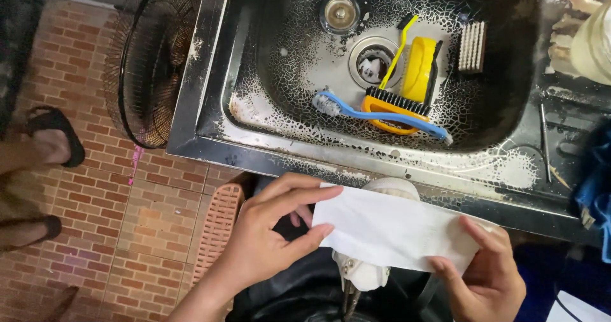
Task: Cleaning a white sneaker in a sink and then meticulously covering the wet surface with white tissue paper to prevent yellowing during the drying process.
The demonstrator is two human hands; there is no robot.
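I hold a white paper tissue (388, 230) stretched flat between both hands, below the front edge of the sink. My left hand (270, 233) pinches its left end between thumb and fingers. My right hand (487, 274) grips its lower right corner. Under the tissue sits a white rounded object (363, 272), mostly hidden, with thin metal parts beneath it.
A worn black metal sink (210, 112) holds a blue toothbrush (382, 113), an orange-and-black brush (396, 105), a yellow brush (417, 67), a white bristle brush (472, 46) and a drain (374, 61). A wire fan guard (149, 55) leans at left. Another person's sandalled feet (44, 147) stand on the brick floor.
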